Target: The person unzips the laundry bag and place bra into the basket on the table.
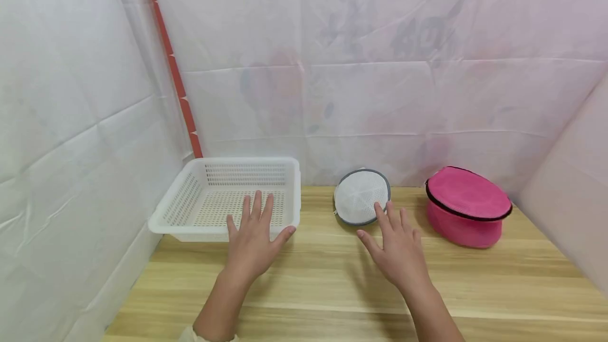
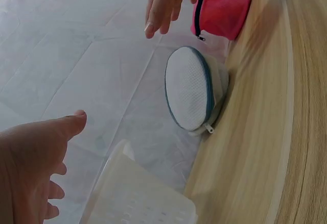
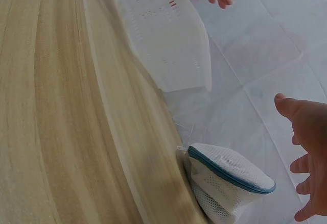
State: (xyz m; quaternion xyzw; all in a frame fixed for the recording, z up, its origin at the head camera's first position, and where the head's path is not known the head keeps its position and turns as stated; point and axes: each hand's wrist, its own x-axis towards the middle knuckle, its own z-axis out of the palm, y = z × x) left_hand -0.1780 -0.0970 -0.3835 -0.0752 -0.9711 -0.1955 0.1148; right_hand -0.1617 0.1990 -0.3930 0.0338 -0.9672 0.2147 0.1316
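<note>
My left hand, fingers spread, hovers over the near right part of a white plastic basket with slotted walls. The basket holds nothing that I can see. My right hand hangs in the air with its fingers apart, just in front of a small white mesh laundry bag with a grey-blue zipper rim. In the right wrist view that mesh bag stands apart from the hand, its zipper closed. To the right sits a larger pink zippered bag with a black zipper edge. Neither hand holds anything.
All of it stands on a wood-grain table. White sheeting hangs close behind the basket and bags, and more covers the left and right sides. A red strip runs down the back left corner.
</note>
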